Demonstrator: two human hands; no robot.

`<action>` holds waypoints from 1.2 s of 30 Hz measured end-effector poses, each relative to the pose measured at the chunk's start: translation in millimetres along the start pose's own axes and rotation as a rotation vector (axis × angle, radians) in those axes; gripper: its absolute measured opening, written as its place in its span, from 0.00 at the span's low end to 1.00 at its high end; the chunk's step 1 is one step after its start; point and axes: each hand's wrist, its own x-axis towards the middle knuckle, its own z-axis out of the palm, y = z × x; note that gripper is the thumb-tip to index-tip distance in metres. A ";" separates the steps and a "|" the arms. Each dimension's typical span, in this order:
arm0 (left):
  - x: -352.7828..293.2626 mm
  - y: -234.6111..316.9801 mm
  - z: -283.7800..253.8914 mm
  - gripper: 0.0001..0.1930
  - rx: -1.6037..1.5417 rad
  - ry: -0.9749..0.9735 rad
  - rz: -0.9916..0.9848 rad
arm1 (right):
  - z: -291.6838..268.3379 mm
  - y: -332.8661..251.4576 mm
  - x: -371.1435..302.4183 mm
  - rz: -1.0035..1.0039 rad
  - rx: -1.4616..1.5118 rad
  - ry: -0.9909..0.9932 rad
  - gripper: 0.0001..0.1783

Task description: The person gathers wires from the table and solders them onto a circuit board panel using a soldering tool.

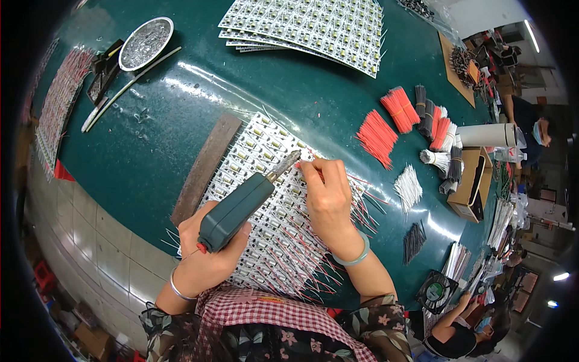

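Note:
My left hand (208, 265) grips a dark green soldering gun (237, 211), its metal tip pointing up and right. The tip meets the far right part of a white circuit board panel (256, 143), which carries rows of small components. Just beside the tip, my right hand (329, 199) is closed in a pinch, and a bit of red wire (299, 165) shows at its fingertips. Many thin red and white wires (368, 208) stick out from the panel's right and near edges. Along the panel's left side lies a brown flat bar (205, 169).
A stack of similar panels (301, 30) lies at the far side. Loose red wires (377, 139), white wires (408, 188) and black wires (414, 242) sit to the right, near an open cardboard box (471, 184). A round metal dish (146, 43) stands far left. Another person (458, 332) works at lower right.

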 end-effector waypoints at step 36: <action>-13.6 -0.3 -9.9 0.09 0.079 -0.042 -0.005 | -4.3 -16.5 -7.3 0.028 0.007 -0.021 0.19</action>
